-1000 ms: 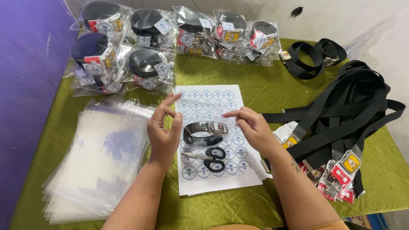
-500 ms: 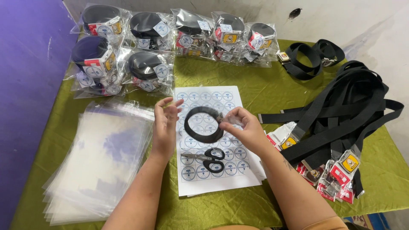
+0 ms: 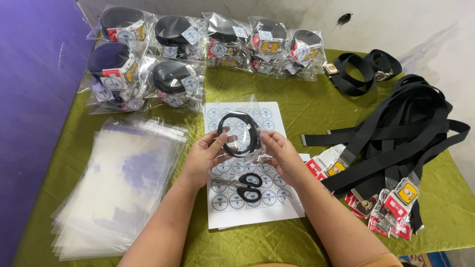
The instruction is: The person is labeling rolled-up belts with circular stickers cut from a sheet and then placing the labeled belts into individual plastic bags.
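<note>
While gripping coiled belt point(image 3: 238, 134) in clear bag point(image 3: 247, 111), left hand point(image 3: 204, 157), right hand point(image 3: 282, 154); above scissors point(image 3: 247, 185), bench point(image 3: 307, 111) edges crowded.

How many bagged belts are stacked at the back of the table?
7, maybe more hidden: five in the back row, two in front at left.

Sheet of round blue-and-white stickers point(image 3: 269, 118) partly hidden behind coiled black belt in clear plastic bag point(image 3: 239, 133). Near-left stack of clear plastic bags point(image 3: 118, 188): count unreadable. Forearms cut off at near edge.
</note>
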